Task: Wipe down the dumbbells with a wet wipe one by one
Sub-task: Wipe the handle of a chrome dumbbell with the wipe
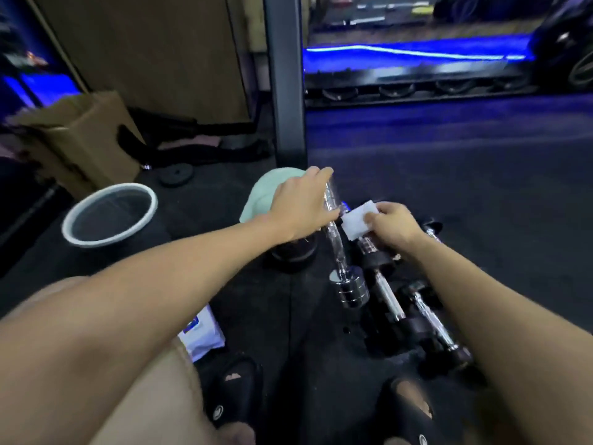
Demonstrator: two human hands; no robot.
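Dumbbell-wise, the shiny chrome dumbbell (337, 239) is tipped up off the dark gym floor (449, 187), left hand (301, 207) wrapped round its bar, and just to the right the right hand (393, 224) pinches a folded white wet wipe (356, 220) against it.

1. Dark rubber gym floor (481, 194) carries everything.
2. Far-left: cardboard box (86, 139), white-rimmed bin (110, 215) beside it.
3. Centre: small weight plate (176, 175), pale green cap (269, 194).
4. Centre-right: dumbbells (390, 300) lying close together.
5. Near edge: wet wipe pack (203, 332), black slippers (231, 390).
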